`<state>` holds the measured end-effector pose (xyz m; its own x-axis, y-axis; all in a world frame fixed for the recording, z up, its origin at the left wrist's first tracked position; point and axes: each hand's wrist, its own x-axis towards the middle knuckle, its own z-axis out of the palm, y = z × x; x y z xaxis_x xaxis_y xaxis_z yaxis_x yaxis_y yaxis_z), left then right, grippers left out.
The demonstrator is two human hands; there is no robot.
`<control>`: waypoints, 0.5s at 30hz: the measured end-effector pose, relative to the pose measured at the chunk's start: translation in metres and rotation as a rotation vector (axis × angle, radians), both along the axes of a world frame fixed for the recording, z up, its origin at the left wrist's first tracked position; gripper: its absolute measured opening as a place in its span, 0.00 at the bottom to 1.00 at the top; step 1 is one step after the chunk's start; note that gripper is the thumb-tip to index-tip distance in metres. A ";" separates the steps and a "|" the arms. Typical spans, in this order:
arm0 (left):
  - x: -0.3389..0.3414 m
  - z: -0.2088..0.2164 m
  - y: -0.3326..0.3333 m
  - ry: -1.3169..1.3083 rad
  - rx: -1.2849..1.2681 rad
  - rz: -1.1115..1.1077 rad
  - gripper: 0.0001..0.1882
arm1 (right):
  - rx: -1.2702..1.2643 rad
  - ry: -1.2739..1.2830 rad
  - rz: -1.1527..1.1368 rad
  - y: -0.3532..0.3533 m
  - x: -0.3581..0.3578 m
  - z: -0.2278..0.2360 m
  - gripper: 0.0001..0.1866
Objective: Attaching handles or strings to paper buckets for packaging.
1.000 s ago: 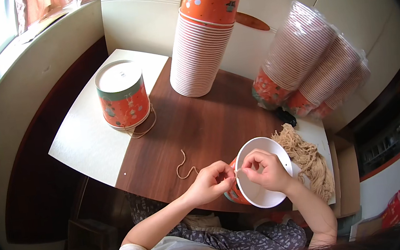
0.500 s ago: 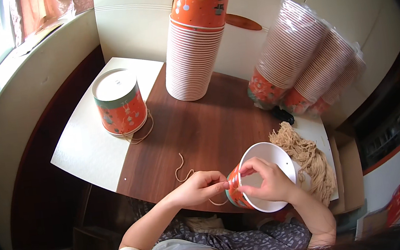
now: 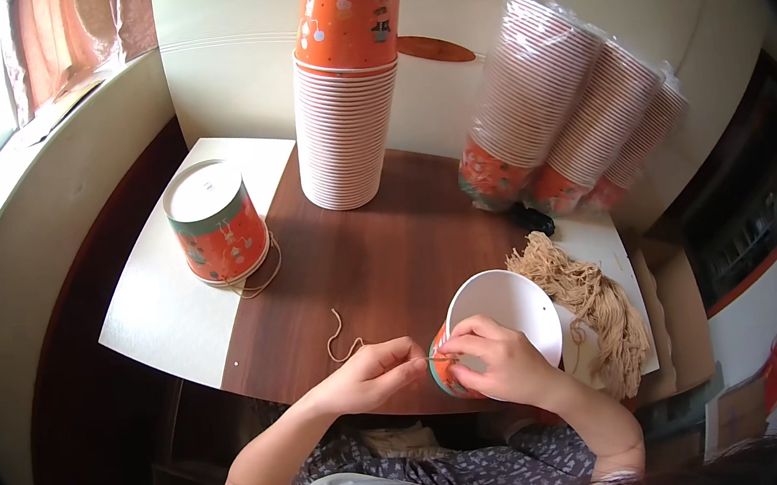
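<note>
Right hand (image 3: 499, 365) wraps its fingers around the outer wall of an orange paper cup (image 3: 501, 326), fingers pressed against the printed side near the rim; left hand (image 3: 373, 376) has thumb and forefinger pinched together on a thin tan string (image 3: 340, 336), which runs taut from the pinch to the cup wall, its loose end curling in a wavy line on the table (image 3: 371, 254); the cup lies tilted over the table's near edge, smooth white interior showing, mouth open up and to the right, long axis running from lower left to upper right; table top is dark brown wood grain with a pale matte panel at its left; a second orange cup (image 3: 215, 225) stands inverted on that panel, flat white base up, a loop of string under its rim; a tall stack of ribbed nested cups (image 3: 342, 103) stands upright at the rear; 3 sleeves of cups (image 3: 567, 114) in clear glossy plastic lean at rear right; a fibrous bundle of tan strings (image 3: 590, 300) lies just right of the held cup
</note>
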<state>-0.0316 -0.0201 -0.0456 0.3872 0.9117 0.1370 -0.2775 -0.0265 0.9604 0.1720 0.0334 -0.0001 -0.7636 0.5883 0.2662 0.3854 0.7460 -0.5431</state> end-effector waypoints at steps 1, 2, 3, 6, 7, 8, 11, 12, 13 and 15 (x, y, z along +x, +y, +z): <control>0.000 0.014 0.002 0.225 0.097 0.036 0.08 | 0.028 -0.030 -0.005 0.000 0.001 -0.002 0.11; -0.002 0.024 0.004 0.451 0.194 0.081 0.09 | 0.058 -0.059 -0.003 0.000 0.001 -0.003 0.12; -0.001 0.029 0.008 0.446 0.288 0.120 0.09 | 0.061 -0.055 -0.001 -0.001 0.000 -0.003 0.12; 0.000 0.052 0.026 0.503 0.429 0.154 0.08 | -0.104 0.032 -0.030 0.002 0.002 -0.006 0.08; 0.001 0.055 0.034 0.540 0.451 0.149 0.08 | -0.392 0.150 -0.096 0.008 0.005 -0.012 0.06; 0.000 0.053 0.045 0.604 0.499 0.197 0.07 | -0.684 0.271 -0.157 0.014 0.007 -0.017 0.04; -0.007 0.040 0.072 0.704 0.595 0.329 0.08 | -1.154 0.607 -0.135 0.030 0.017 -0.015 0.08; -0.010 0.028 0.079 0.780 0.692 0.529 0.08 | -1.235 0.632 -0.126 0.033 0.018 -0.009 0.09; -0.011 0.018 0.080 0.852 0.787 0.733 0.08 | -1.231 0.636 -0.125 0.035 0.017 -0.009 0.09; -0.003 0.010 0.067 0.896 0.783 0.797 0.07 | -1.271 0.674 -0.177 0.041 0.018 -0.013 0.09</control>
<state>-0.0345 0.0472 -0.0359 0.0408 0.7279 0.6845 0.7437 -0.4796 0.4657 0.1905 0.0742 -0.0128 -0.6003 0.7675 -0.2250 -0.1718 -0.3985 -0.9009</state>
